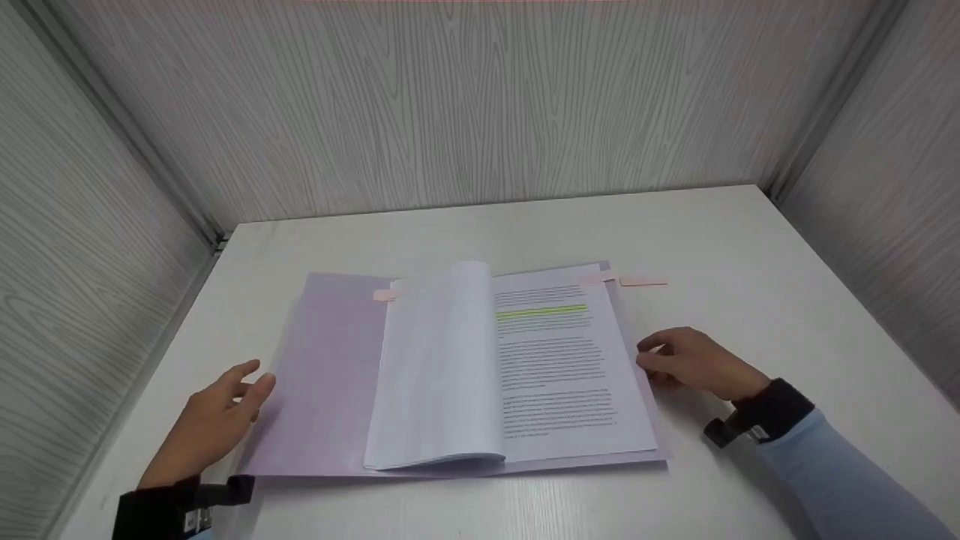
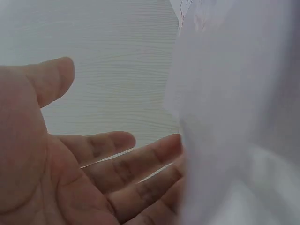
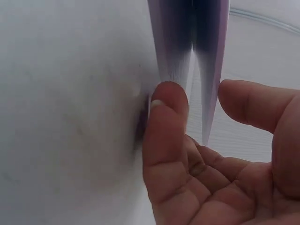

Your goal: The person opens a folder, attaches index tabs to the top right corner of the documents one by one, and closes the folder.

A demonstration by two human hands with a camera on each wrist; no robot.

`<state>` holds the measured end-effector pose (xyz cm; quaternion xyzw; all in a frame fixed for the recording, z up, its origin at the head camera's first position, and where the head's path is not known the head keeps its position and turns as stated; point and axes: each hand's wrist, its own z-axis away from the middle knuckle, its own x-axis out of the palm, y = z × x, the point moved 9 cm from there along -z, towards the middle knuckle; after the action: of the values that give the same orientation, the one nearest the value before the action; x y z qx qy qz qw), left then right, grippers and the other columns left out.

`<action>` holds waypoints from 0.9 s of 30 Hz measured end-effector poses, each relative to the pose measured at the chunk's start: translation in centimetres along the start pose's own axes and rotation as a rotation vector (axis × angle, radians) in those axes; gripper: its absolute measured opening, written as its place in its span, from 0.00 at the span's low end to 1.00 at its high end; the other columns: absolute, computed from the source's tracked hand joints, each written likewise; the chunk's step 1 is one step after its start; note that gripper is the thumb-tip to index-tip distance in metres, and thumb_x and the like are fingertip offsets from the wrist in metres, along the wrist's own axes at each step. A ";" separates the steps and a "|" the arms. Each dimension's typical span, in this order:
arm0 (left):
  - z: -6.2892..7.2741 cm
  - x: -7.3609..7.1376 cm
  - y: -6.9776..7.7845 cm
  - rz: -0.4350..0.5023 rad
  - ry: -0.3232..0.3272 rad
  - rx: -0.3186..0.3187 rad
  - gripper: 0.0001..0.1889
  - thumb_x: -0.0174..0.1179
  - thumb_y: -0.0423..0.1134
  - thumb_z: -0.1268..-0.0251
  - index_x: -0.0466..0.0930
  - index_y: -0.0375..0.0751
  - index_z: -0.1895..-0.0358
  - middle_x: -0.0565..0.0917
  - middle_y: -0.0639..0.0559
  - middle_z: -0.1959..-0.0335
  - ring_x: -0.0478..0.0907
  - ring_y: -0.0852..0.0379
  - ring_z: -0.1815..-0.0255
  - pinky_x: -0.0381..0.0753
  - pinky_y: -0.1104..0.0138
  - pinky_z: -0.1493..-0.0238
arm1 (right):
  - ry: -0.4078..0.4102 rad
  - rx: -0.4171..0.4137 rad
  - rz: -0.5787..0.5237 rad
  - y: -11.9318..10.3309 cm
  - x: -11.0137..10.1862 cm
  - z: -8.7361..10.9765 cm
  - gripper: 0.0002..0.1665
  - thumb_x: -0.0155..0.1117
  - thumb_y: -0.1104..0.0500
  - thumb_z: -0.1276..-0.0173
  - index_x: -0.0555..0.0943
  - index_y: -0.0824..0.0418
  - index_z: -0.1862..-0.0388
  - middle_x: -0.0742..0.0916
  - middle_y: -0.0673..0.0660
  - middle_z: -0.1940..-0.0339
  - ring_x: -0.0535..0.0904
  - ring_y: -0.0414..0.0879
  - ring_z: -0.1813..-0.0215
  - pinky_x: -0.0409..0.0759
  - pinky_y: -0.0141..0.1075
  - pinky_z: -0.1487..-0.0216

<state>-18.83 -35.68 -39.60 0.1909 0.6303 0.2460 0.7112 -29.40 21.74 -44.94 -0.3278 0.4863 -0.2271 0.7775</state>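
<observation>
A lilac folder (image 1: 334,360) lies spread on the table, bearing white printed sheets (image 1: 555,360). One group of the sheets is turned over to the left in a curved fold (image 1: 450,360). Two lines of the text are highlighted in yellow-green. My left hand (image 1: 217,412) is beside the folder's left edge, thumb spread and fingers loosely extended; in the left wrist view its fingertips meet a pale blurred edge. At the right edge is my right hand (image 1: 694,364). In the right wrist view its thumb and curled finger lie on either side of lilac-edged leaves (image 3: 213,70).
A pink sticky tab (image 1: 385,295) juts from the turned sheets' left edge. Another pink tab (image 1: 607,277) shows at the upper right, with a pink strip (image 1: 643,282) sticking out beyond it. Wood-grain panels (image 1: 480,105) enclose the white table (image 1: 712,225) at the back and both sides.
</observation>
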 end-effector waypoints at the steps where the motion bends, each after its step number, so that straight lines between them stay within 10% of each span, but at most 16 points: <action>1: 0.0 0.3 0.1 -0.017 -0.016 0.013 0.40 0.38 0.63 0.27 0.53 0.32 0.27 0.74 0.27 0.42 0.76 0.35 0.46 0.75 0.45 0.51 | 0.004 -0.006 0.003 0.0 0.0 0.0 0.27 0.61 0.51 0.32 0.75 0.67 0.41 0.84 0.58 0.66 0.79 0.50 0.65 0.80 0.39 0.62; 11: 0.9 1.2 0.1 -0.065 -0.075 0.128 0.33 0.46 0.53 0.25 0.57 0.31 0.28 0.80 0.36 0.49 0.78 0.45 0.51 0.78 0.55 0.56 | 0.001 -0.009 0.023 0.5 0.7 -0.2 0.19 0.63 0.58 0.34 0.76 0.64 0.47 0.84 0.57 0.66 0.79 0.49 0.68 0.79 0.37 0.65; 18: 1.1 1.1 -0.7 0.054 -0.140 0.156 0.29 0.47 0.42 0.23 0.53 0.32 0.26 0.78 0.49 0.63 0.75 0.60 0.67 0.78 0.68 0.64 | -0.017 0.003 0.000 0.4 0.8 -0.2 0.18 0.65 0.60 0.36 0.76 0.66 0.50 0.83 0.57 0.70 0.79 0.48 0.70 0.78 0.37 0.67; 27: 1.6 -0.1 -0.2 0.171 -0.111 0.174 0.28 0.44 0.45 0.23 0.56 0.37 0.26 0.75 0.46 0.61 0.73 0.56 0.62 0.79 0.68 0.56 | -0.025 0.007 -0.007 0.1 0.8 -0.2 0.17 0.65 0.61 0.36 0.75 0.66 0.50 0.82 0.58 0.69 0.79 0.47 0.70 0.78 0.36 0.67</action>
<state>-17.20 -35.83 -39.38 0.3184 0.5902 0.2390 0.7023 -29.20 21.20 -45.56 -0.3298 0.4747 -0.2275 0.7836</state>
